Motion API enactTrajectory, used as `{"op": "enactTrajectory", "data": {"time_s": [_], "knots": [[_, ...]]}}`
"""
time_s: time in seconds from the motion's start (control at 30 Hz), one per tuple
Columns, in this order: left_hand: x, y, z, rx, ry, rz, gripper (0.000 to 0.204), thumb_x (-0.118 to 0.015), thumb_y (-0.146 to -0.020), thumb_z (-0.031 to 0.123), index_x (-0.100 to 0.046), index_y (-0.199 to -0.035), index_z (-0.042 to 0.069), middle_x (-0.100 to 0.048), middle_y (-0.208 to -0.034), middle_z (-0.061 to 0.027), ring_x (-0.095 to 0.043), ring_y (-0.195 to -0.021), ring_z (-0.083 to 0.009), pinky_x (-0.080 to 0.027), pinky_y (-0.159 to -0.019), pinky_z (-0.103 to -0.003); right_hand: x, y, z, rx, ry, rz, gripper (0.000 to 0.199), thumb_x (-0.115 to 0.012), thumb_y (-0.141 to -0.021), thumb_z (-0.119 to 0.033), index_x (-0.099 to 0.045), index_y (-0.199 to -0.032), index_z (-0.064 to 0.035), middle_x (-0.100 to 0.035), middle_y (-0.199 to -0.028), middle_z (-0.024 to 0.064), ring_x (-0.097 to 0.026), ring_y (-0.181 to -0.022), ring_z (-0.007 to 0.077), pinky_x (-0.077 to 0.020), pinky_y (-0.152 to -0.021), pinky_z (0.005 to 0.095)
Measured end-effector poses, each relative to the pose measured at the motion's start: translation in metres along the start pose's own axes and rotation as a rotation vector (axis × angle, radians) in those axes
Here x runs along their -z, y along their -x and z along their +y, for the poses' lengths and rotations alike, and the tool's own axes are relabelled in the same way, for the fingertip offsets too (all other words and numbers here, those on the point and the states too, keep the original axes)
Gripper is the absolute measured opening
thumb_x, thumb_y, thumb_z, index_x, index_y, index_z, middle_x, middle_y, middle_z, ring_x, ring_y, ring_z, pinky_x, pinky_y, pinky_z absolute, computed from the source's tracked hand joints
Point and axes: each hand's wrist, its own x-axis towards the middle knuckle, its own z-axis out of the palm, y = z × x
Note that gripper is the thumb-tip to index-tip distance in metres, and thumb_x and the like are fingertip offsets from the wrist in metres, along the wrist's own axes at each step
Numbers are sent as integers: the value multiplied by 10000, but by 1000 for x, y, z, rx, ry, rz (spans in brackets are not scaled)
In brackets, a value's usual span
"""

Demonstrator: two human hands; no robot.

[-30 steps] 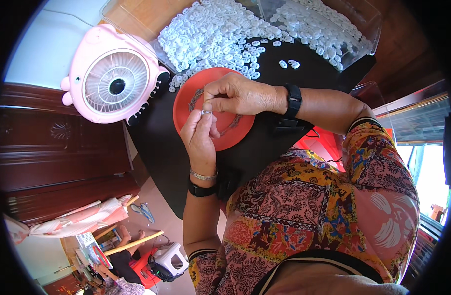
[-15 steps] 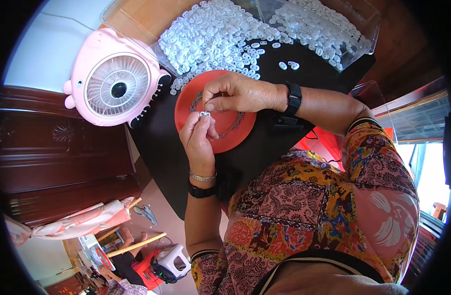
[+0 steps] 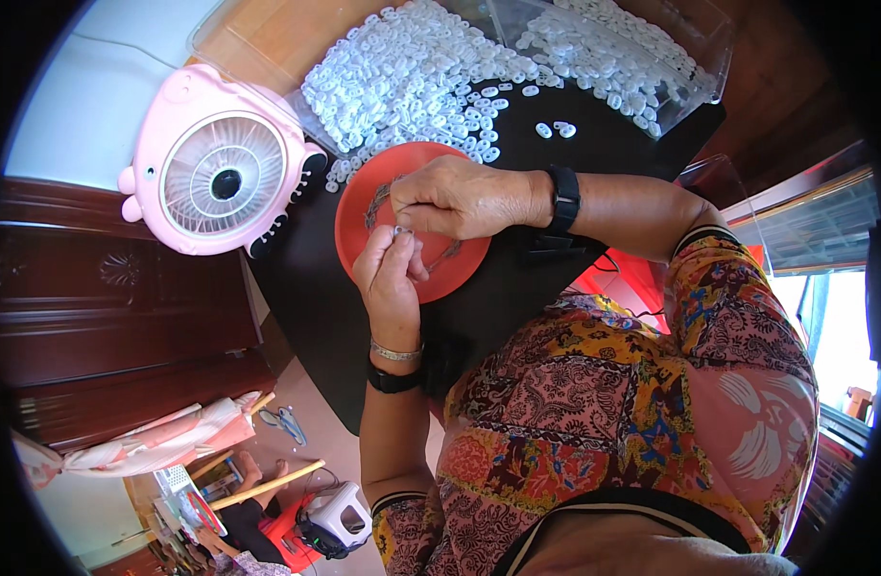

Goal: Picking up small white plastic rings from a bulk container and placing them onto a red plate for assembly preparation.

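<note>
My left grip (image 3: 392, 274) pinches a small white piece (image 3: 398, 230) between thumb and forefinger, only a sliver of it showing at the tips. My right grip (image 3: 464, 197) meets it there, thumb and curled fingers pressed together just above the piece; I cannot tell whether anything is between them. Both are over a round red dish (image 3: 458, 276), and the piece sits above its middle. Thin greyish bits (image 3: 376, 200) lie along the inside of the dish, partly hidden under my hands.

The dish rests on the black desk (image 3: 311, 322). Beyond it spreads a large heap of white oval pieces (image 3: 392, 82), each with dark marks or holes, spilling from a clear tray (image 3: 258, 72) almost to the dish. To the right, a second white heap (image 3: 618, 58) fills another clear tray, with a few loose pieces (image 3: 557, 129) near it. A pink fan (image 3: 226, 182) stands to the left.
</note>
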Motion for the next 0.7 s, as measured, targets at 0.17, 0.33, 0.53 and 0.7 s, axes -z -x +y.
{"op": "enactTrajectory", "data": {"time_s": [0.17,0.33,0.53,0.7], "knots": [[3,0,1,2,-13,-26,225,-488,-891,165,-534,-740,4,-467,-590,-20,-456,-503,-105,-344,-484,-221,2,-1,-4,-7,-2,-24,141,-546,-896,-130,-534,-799,-29,-545,-684,120,-569,-646,265,-436,-588,353],[2,0,1,15,-9,-15,225,-487,-894,162,-524,-735,7,-459,-598,-21,-448,-512,-104,-359,-489,-229,0,0,2,41,9,-34,177,-549,-911,-179,-557,-811,-33,-565,-710,121,-577,-666,285,-443,-600,365],[4,-2,1,-27,114,73,208,-481,-899,129,-514,-720,27,-475,-590,-15,-444,-498,-86,-350,-476,-214,16,-8,8,-85,154,94,308,-544,-923,-327,-584,-831,-36,-586,-723,172,-574,-662,336,-450,-600,389],[11,-5,0,35,104,103,200,-456,-903,157,-512,-756,34,-473,-620,-35,-470,-534,-127,-377,-517,-241,59,-9,51,-239,709,218,166,-561,-825,-234,-632,-813,-84,-641,-781,138,-622,-755,335,-485,-656,429]]}}
